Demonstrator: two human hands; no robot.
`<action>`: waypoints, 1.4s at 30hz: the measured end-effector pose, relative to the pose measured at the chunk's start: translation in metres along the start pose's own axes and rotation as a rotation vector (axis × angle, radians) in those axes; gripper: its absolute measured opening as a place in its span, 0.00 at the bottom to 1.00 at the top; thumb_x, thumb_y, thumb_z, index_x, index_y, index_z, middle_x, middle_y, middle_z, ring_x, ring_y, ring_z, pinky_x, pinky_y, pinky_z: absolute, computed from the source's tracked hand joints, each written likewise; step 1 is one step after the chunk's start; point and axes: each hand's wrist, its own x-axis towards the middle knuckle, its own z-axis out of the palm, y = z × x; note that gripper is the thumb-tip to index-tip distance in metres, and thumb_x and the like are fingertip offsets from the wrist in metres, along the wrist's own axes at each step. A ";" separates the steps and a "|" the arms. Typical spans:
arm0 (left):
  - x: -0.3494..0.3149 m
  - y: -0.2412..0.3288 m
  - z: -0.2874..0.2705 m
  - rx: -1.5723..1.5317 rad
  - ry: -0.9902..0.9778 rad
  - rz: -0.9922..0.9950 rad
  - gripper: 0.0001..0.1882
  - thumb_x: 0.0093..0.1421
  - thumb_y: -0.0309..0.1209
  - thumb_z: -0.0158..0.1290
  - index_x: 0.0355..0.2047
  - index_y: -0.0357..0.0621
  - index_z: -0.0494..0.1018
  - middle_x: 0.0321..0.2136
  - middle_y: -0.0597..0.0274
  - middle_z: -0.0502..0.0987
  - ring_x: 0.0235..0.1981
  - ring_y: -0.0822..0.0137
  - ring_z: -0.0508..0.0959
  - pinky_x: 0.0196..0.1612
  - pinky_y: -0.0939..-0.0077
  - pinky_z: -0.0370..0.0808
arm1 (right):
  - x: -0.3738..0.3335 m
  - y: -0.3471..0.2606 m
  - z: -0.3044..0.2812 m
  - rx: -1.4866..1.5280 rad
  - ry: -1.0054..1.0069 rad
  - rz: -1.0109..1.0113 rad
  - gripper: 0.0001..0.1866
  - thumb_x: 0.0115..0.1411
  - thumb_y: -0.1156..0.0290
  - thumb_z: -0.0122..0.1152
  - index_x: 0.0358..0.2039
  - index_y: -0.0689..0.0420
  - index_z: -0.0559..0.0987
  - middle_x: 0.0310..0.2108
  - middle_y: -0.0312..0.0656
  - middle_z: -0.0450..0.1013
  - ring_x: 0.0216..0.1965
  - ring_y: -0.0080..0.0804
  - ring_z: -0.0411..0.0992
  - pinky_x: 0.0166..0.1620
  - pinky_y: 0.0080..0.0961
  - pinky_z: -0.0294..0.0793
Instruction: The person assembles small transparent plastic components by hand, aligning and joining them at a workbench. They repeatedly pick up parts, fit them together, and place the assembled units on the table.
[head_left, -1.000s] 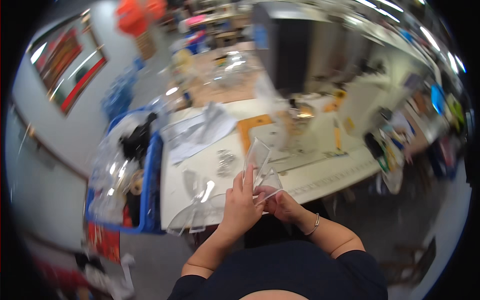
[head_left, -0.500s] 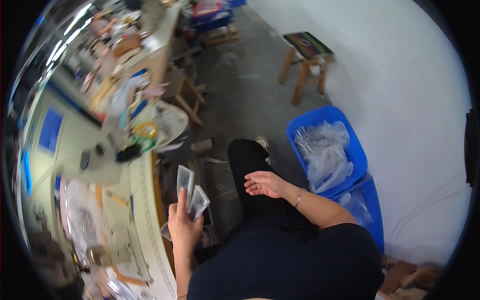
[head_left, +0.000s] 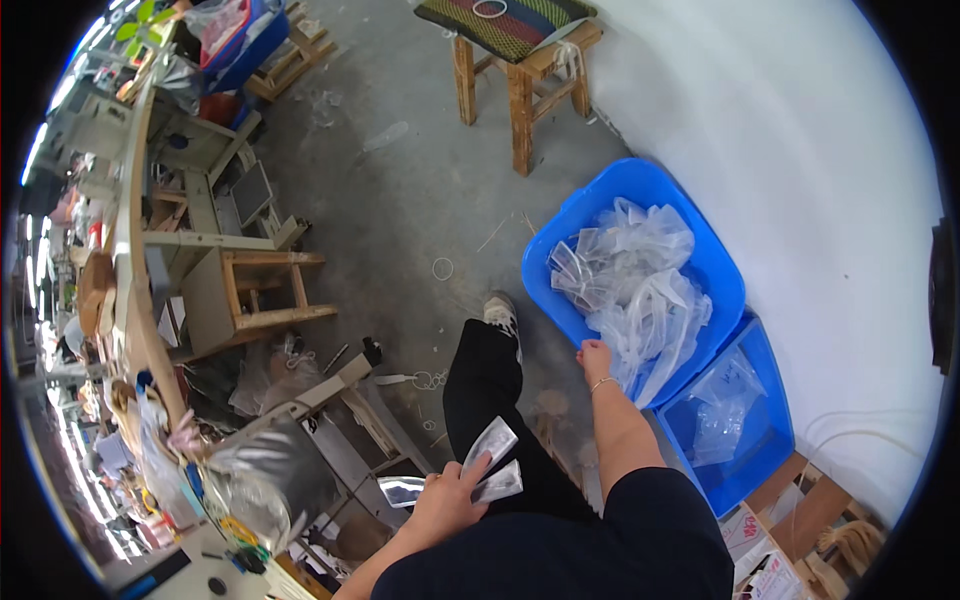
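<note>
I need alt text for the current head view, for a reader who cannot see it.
A person's left hand holds flat clear plastic pieces, while the right hand is at the rim of a blue bin containing crumpled clear plastic. A cushioned wooden stool stands beyond.

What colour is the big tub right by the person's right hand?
The tub by the right hand is bright blue; it shows best in the head view.

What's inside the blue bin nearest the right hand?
Inside the bin: crumpled clear plastic bags, plus what look like clear flat pieces toward its left side. Anything beneath them is covered and can't be seen.
</note>
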 end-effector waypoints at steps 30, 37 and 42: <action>0.074 -0.040 0.005 -0.191 -0.030 0.048 0.46 0.43 0.31 0.63 0.64 0.59 0.56 0.34 0.55 0.67 0.34 0.55 0.73 0.40 0.62 0.72 | 0.088 -0.158 0.027 -1.598 -0.321 -0.324 0.30 0.44 0.57 0.68 0.48 0.52 0.73 0.46 0.44 0.75 0.48 0.41 0.74 0.54 0.41 0.68; -0.055 -0.019 0.019 -0.059 0.369 -0.302 0.47 0.44 0.44 0.65 0.64 0.56 0.57 0.37 0.53 0.69 0.37 0.53 0.74 0.43 0.61 0.71 | -0.013 -0.160 -0.011 -0.738 -0.402 -0.785 0.28 0.40 0.62 0.69 0.43 0.60 0.75 0.38 0.51 0.76 0.40 0.48 0.75 0.44 0.35 0.73; -0.194 0.019 0.038 0.029 0.837 -0.652 0.46 0.43 0.45 0.66 0.63 0.54 0.60 0.39 0.54 0.70 0.40 0.54 0.73 0.44 0.61 0.70 | -0.175 -0.193 0.014 -0.364 -0.544 -0.875 0.30 0.39 0.76 0.70 0.46 0.65 0.71 0.39 0.47 0.73 0.38 0.36 0.75 0.42 0.30 0.74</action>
